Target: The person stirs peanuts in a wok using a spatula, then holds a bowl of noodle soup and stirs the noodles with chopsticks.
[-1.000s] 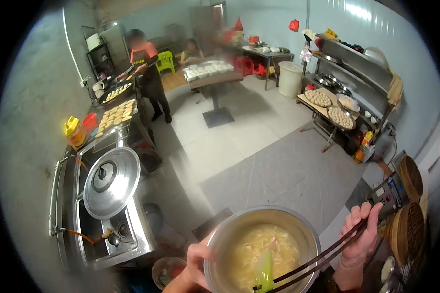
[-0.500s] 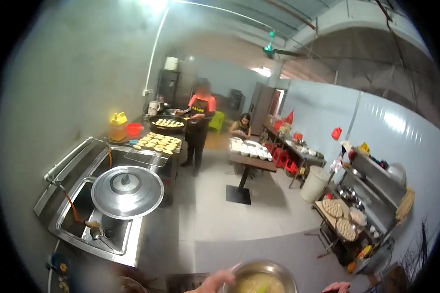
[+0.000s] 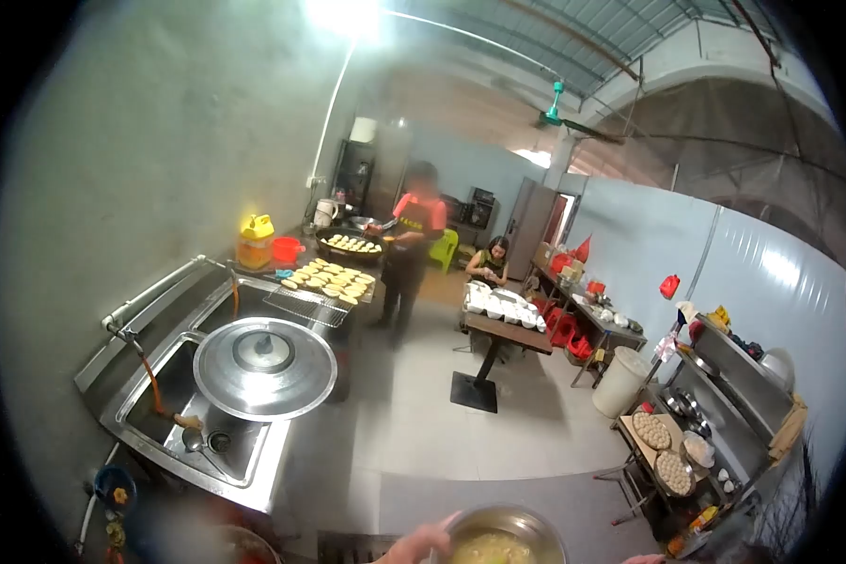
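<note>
At the bottom edge, my left hand (image 3: pixel 419 544) grips the near-left rim of a round metal bowl (image 3: pixel 547 535). Pale yellowish food or liquid (image 3: pixel 494 548) lies in the bowl, with a hint of green at the lower edge. Only a sliver of my right hand (image 3: pixel 643 559) shows, to the right of the bowl; its fingers are cut off by the frame. To the left, a large domed metal lid (image 3: pixel 265 383) rests over the steel sink unit, apart from both hands.
A ladle (image 3: pixel 197 444) lies in the steel sink (image 3: pixel 122 418). Beyond are flat golden cakes (image 3: pixel 327 280), a yellow jug (image 3: pixel 255 242) and a pan (image 3: pixel 348 246), where a co-worker (image 3: pixel 416 235) stands. Another person sits behind a table (image 3: pixel 508 336). Shelving (image 3: pixel 738 381) stands right.
My view has shifted, so the room appears farther right and slightly lower. My left hand stays on the bowl's rim. Less of my right hand shows now.
</note>
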Available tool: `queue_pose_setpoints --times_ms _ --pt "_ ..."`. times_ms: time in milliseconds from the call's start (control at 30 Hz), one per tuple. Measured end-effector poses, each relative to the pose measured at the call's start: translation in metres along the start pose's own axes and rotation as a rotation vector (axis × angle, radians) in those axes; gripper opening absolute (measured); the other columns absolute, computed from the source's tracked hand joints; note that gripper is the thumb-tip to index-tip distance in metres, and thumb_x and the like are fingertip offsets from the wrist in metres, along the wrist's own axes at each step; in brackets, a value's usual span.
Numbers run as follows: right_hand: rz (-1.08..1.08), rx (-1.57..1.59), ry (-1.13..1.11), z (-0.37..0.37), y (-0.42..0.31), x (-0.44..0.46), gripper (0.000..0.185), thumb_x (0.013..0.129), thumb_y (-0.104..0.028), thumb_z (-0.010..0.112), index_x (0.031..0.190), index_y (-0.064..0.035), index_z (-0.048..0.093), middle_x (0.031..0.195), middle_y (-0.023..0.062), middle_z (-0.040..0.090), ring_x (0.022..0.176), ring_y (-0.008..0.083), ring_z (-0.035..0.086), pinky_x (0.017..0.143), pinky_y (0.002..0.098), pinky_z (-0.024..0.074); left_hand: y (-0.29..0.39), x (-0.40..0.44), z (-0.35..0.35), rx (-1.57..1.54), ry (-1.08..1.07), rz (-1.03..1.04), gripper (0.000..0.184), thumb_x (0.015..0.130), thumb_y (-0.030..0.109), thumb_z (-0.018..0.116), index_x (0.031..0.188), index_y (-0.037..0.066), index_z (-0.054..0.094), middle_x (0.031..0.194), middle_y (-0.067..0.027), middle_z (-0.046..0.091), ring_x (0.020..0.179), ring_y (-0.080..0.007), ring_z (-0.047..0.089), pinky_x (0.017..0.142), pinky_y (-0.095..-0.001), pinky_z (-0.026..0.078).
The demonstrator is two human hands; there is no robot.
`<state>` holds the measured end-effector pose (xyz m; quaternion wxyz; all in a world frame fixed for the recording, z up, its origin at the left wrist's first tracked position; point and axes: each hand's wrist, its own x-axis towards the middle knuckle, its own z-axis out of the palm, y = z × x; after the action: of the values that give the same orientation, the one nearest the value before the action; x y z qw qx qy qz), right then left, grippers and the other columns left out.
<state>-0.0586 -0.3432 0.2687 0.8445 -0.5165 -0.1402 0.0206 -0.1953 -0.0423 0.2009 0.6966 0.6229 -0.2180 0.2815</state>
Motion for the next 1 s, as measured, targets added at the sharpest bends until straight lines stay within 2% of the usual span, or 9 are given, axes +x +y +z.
queue_pose_setpoints --times_ms 100,300,500,567,600,733,833,867,1000 --pt "0.02 0.065 0.01 0.001 0.004 0.002 0.027 0.091 -0.036 0.046 0.085 -0.0096 0.049 0.075 0.0078 0.057 0.06 0.0188 0.054 0.048 0.0305 0.0467 0.003 0.004 0.001 -0.011 0.038 0.081 0.072 0.051 0.017 0.088 0.103 0.01 0.038 0.124 -0.0164 0.038 0.113 -0.0259 0.039 0.095 -0.0403 0.034" --pt "0.01 -0.034 -0.01 0.007 0.0 -0.001 0.03 0.09 -0.038 0.046 0.086 -0.0094 0.051 0.076 0.0076 0.058 0.059 0.0186 0.055 0.049 0.0311 0.0467 0.002 -0.004 -0.001 0.042 0.025 -0.012 0.073 0.051 0.017 0.089 0.103 0.01 0.038 0.123 -0.015 0.039 0.113 -0.0246 0.039 0.094 -0.0398 0.035" --pt "0.07 -0.047 0.011 -0.001 0.003 0.002 0.032 0.091 -0.038 0.046 0.084 -0.0085 0.054 0.074 0.0072 0.06 0.06 0.0176 0.055 0.051 0.0308 0.0464 -0.002 0.0 -0.003 0.027 0.051 0.022 0.072 0.05 0.018 0.089 0.102 0.01 0.04 0.12 -0.014 0.041 0.111 -0.0246 0.04 0.092 -0.0378 0.036" --pt "0.012 0.005 0.079 -0.001 0.005 0.0 0.032 0.091 -0.038 0.046 0.084 -0.0079 0.055 0.073 0.007 0.059 0.06 0.0174 0.055 0.051 0.0313 0.0466 0.0 -0.003 -0.002 0.047 0.033 0.004 0.072 0.05 0.018 0.089 0.102 0.01 0.04 0.116 -0.0132 0.043 0.111 -0.0241 0.04 0.091 -0.0376 0.036" --pt "-0.017 -0.115 0.042 0.015 -0.005 -0.007 0.033 0.091 -0.038 0.047 0.083 -0.007 0.055 0.073 0.0072 0.06 0.057 0.0176 0.055 0.049 0.0304 0.0464 0.007 -0.003 -0.004 0.091 0.013 -0.055 0.074 0.05 0.02 0.089 0.103 0.01 0.04 0.114 -0.0125 0.044 0.11 -0.0238 0.041 0.091 -0.0377 0.037" --pt "0.005 -0.081 0.01 0.002 0.003 -0.004 0.033 0.09 -0.037 0.048 0.083 -0.0064 0.055 0.074 0.0084 0.061 0.053 0.0185 0.056 0.046 0.0283 0.047 -0.009 -0.003 -0.01 0.142 0.014 0.082 0.076 0.05 0.021 0.089 0.105 0.01 0.039 0.115 -0.0128 0.044 0.109 -0.0242 0.041 0.091 -0.0382 0.038" --pt "0.059 -0.001 0.11 -0.01 0.008 -0.002 0.031 0.09 -0.037 0.047 0.083 -0.0071 0.055 0.073 0.008 0.061 0.057 0.0183 0.057 0.048 0.0295 0.0481 -0.04 -0.018 -0.02 0.154 0.02 0.047 0.066 0.06 0.021 0.084 0.101 0.008 0.033 0.119 -0.0287 0.042 0.106 -0.0328 0.048 0.091 -0.0437 0.039" --pt "0.036 0.061 0.087 0.0 0.003 -0.006 0.029 0.089 -0.035 0.05 0.084 -0.0076 0.055 0.075 0.0074 0.06 0.063 0.0189 0.057 0.051 0.0301 0.0488 -0.003 -0.006 -0.002 0.076 0.01 0.015 0.077 0.05 0.023 0.089 0.107 0.01 0.039 0.118 -0.0136 0.043 0.11 -0.0247 0.041 0.092 -0.0392 0.038" --pt "0.023 0.028 0.057 -0.002 -0.007 -0.02 0.027 0.088 -0.034 0.052 0.083 -0.0082 0.055 0.078 0.0073 0.059 0.069 0.0198 0.058 0.053 0.0311 0.0498 -0.006 -0.013 -0.003 0.015 -0.032 0.011 0.076 0.051 0.021 0.089 0.107 0.01 0.037 0.121 -0.0165 0.042 0.112 -0.0264 0.041 0.092 -0.0407 0.037"
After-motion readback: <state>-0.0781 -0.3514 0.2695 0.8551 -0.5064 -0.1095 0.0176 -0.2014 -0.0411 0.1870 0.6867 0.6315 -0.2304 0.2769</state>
